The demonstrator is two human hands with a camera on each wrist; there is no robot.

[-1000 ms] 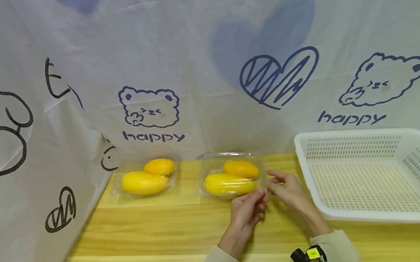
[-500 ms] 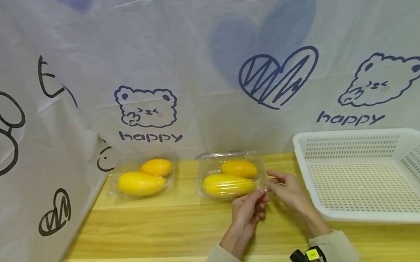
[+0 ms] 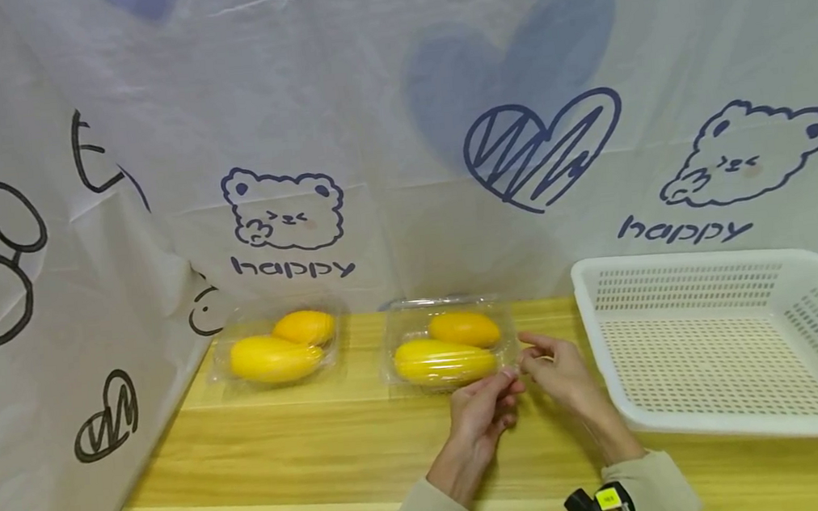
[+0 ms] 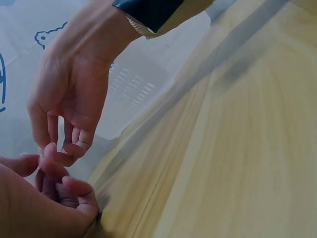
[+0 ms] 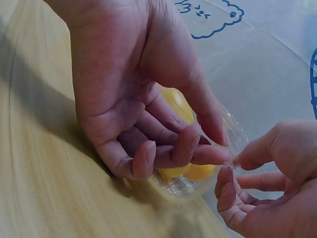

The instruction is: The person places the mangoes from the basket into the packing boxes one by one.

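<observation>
A clear plastic clamshell box (image 3: 403, 321) stands on the table with two mango-like yellow fruits inside, a longer one (image 3: 443, 361) in front and an oval one (image 3: 465, 329) behind. At its front right corner, my left hand (image 3: 476, 416) pinches the clear edge between thumb and finger. My right hand (image 3: 561, 372) pinches that corner from the right side. In the right wrist view, the fingertips of the left hand (image 5: 119, 84) and right hand (image 5: 275, 183) meet at the corner. The box is out of sight in the left wrist view.
A second clear clamshell box (image 3: 222, 369) with two similar yellow fruits stands to the left. On the right is a white perforated plastic basket (image 3: 603, 352). A printed cloth (image 3: 383, 128) hangs behind the wooden table (image 3: 287, 453) and along its left side.
The head view has shifted slightly. Both hands stay at the box's corner, and the right fingertips shift only slightly; the boxes and basket look the same.
</observation>
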